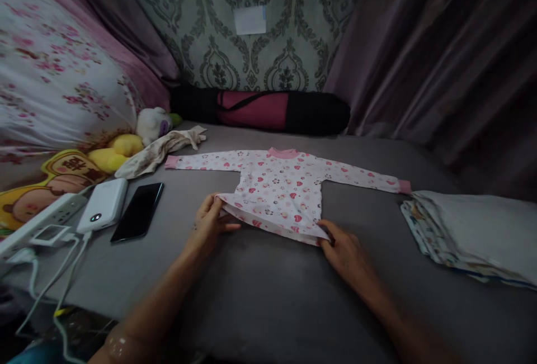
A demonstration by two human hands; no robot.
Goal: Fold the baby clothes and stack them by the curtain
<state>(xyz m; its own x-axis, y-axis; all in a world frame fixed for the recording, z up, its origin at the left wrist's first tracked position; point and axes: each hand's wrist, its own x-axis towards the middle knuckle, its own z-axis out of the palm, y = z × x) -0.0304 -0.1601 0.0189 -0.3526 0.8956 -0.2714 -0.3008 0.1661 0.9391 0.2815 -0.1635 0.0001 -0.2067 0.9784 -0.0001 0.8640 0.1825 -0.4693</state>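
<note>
A child's long-sleeved shirt (282, 188), white with pink hearts and a pink collar, lies spread on the grey bed surface. Both sleeves stretch out sideways, ending in pink cuffs. At the left corner of its hem, my left hand (207, 218) pinches the cloth between thumb and fingers. My right hand (342, 244) grips the right corner of the hem the same way. Between the two hands the hem is lifted a little, so the shirt's inner side shows along the bottom edge.
Folded cloths (474, 235) are stacked at the right. On the left lie a black phone (138, 213), a white power bank (103, 204), a power strip (62, 213) with cables, a crumpled cloth (155, 154) and plush toys (115, 151). A long black and red bag (254, 109) lies against the wall.
</note>
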